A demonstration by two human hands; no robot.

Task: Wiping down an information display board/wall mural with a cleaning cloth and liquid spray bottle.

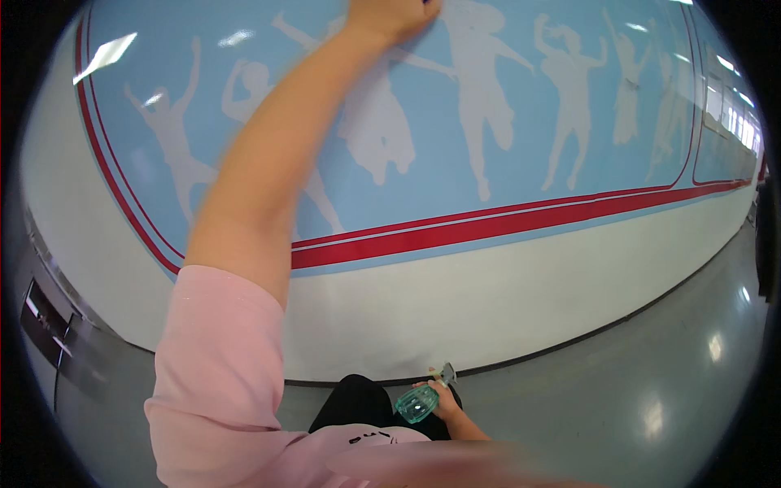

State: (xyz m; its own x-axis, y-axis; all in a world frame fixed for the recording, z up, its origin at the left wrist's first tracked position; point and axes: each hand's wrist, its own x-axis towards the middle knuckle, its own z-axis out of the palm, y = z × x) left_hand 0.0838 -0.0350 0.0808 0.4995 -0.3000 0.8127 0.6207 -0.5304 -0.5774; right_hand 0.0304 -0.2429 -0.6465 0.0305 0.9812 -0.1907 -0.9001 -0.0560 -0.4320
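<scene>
My left arm reaches up across the wall mural. My left hand (390,17) is at the top edge of the view, partly cut off, close to the glossy light-blue mural panel (427,140) with its pale silhouettes of jumping figures. A small dark purple bit shows by its fingers; what it is, and whether the hand grips it, I cannot tell. Low in front of my body, my right hand (445,399) holds a translucent teal spray bottle (418,404) around its neck. The bottle is tilted, with its trigger head towards the wall.
A red band (439,236) borders the mural above the white lower wall (488,305). A dark skirting strip (549,352) meets the shiny grey floor (610,421). Towards the left rim is a dark opening (46,323). A dark object (766,238) stands at the right rim.
</scene>
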